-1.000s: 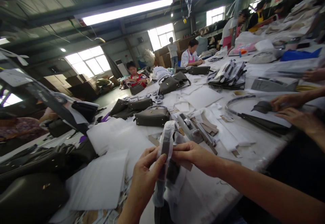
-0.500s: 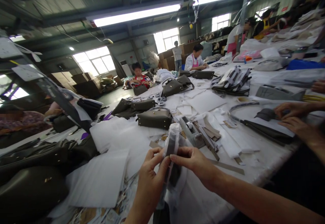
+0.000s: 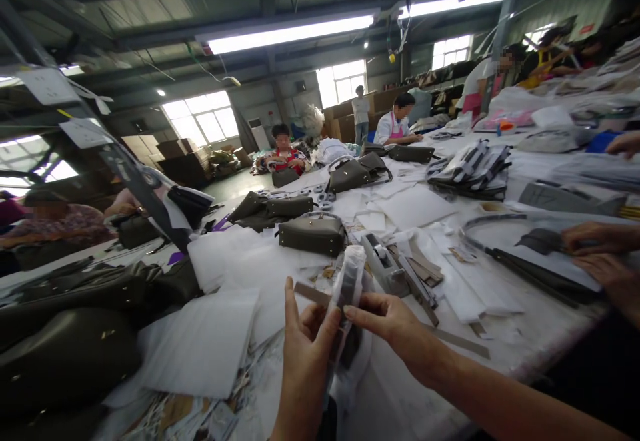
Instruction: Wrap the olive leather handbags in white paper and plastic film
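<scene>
Strap (image 3: pixel 345 290) sat in translucent film (image 3: pixel 357 257).
We pinched it with left hand (image 3: pixel 311 341) and right hand (image 3: pixel 395 324), tape dispenser (image 3: pixel 384 269) beyond.

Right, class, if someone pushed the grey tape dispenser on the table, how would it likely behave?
The grey tape dispenser would probably slide rather than tip, as its body looks long and low. Rolling seems unlikely, since it appears to sit flat on the table. Pushed sideways, it might nudge the brownish strips lying beside it.
</scene>
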### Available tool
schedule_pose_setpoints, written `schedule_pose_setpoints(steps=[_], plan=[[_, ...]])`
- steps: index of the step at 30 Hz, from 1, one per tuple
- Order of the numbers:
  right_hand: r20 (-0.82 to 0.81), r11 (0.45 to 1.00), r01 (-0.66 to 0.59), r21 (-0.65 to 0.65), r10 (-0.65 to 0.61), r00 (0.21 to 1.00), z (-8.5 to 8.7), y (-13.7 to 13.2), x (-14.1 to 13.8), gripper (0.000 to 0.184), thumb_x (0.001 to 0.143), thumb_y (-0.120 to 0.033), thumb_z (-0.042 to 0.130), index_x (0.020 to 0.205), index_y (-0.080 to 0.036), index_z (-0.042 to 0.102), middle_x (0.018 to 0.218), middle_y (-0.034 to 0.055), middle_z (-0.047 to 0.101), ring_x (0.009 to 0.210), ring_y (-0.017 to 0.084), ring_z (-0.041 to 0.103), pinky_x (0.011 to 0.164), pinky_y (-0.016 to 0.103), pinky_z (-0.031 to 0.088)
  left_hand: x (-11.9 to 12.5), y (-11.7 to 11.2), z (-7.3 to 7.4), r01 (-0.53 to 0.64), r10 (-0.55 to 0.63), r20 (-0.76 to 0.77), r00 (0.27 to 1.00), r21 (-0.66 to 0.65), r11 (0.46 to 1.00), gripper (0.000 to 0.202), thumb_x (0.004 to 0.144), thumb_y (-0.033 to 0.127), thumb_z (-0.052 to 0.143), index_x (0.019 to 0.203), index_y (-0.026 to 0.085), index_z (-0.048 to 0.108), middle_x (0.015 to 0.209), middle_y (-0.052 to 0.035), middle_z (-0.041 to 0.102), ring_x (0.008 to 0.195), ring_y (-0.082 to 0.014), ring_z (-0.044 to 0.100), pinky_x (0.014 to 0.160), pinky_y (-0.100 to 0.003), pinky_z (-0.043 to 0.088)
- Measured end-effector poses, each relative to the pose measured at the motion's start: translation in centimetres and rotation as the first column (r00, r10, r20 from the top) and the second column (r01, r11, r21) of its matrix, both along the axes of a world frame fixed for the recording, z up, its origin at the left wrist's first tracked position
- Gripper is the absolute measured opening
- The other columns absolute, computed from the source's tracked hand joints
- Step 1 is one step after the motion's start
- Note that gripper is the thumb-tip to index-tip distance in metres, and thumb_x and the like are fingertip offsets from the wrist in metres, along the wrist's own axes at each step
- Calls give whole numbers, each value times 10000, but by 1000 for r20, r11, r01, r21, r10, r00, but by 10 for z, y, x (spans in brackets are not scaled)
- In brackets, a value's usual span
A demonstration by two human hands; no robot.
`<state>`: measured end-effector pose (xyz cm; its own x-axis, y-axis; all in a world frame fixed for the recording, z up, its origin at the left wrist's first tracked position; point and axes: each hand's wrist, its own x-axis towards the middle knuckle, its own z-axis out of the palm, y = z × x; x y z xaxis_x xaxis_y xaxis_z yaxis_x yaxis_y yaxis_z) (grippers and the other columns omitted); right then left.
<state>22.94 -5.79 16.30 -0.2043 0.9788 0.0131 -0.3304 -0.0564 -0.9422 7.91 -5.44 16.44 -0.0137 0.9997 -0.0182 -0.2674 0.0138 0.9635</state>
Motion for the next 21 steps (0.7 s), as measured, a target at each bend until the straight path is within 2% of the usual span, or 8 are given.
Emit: schedule_pose_setpoints(steps=[1,3,6,8,9,12,15,21], plan=[[6,1000,-8,-2,8,1000,0,0,1,398,817,-466,766,1096,-182,763,1000,74,745,1035,267,653,960,376,480,0,-1,1,9,-9,-3,1000,0,1000,1108,772,404,807,1560,325,31,1060,-82,721,957,-242,707,798,-327,557],[22,999,-39,-15,39,999,0,-2,5,396,815,-477,766,1070,-175,769,936,62,739,947,234,657,901,345,498,-1,-2,3,9,-9,-18,1000,5,1000,1068,770,411,809,1560,295,100,1000,-64,734,945,-233,708,806,-316,548],[-86,988,-127,-92,119,989,0,-6,11,451,878,-580,649,1024,-173,777,951,76,726,907,209,645,844,318,515,-2,-4,5,11,-11,-12,1000,-2,1000,958,769,432,803,1531,290,240,1098,-66,723,1012,-222,691,846,-298,534],[-215,975,-168,-147,134,967,-3,-9,12,482,912,-607,579,1030,-183,776,1039,90,716,988,216,639,909,330,507,-3,-4,5,16,-17,-16,1000,-7,1000,896,772,437,795,1506,275,308,1151,-75,710,1058,-224,677,874,-295,527],[-252,971,-172,-164,127,959,-5,-10,11,456,905,-586,602,1036,-184,775,1057,92,713,1014,220,637,941,340,497,-3,-4,5,17,-17,-26,1000,-1,1000,870,773,438,793,1494,262,337,1159,-79,707,1068,-225,674,887,-297,524],[-251,983,-142,-120,109,962,-10,-15,4,366,858,-464,723,1069,-168,767,1002,94,723,972,225,652,964,359,475,-4,-3,2,14,-12,-74,997,23,1000,820,783,434,782,1471,241,381,1106,-75,717,1029,-219,684,881,-298,526],[-235,993,-112,-21,104,966,-13,-18,-6,376,883,-426,712,1159,-171,736,1019,96,724,979,236,651,978,382,455,-6,-2,-4,7,0,-118,993,57,998,800,801,443,762,1471,233,380,1057,-74,717,986,-219,692,843,-303,539],[-175,996,86,20,-81,981,-22,-17,-24,387,860,-438,737,1156,-189,732,1065,90,720,1016,260,639,988,399,463,-5,-5,-13,-6,56,-262,964,188,982,738,822,459,737,1445,222,420,1087,-80,704,983,-206,678,898,-314,524]])
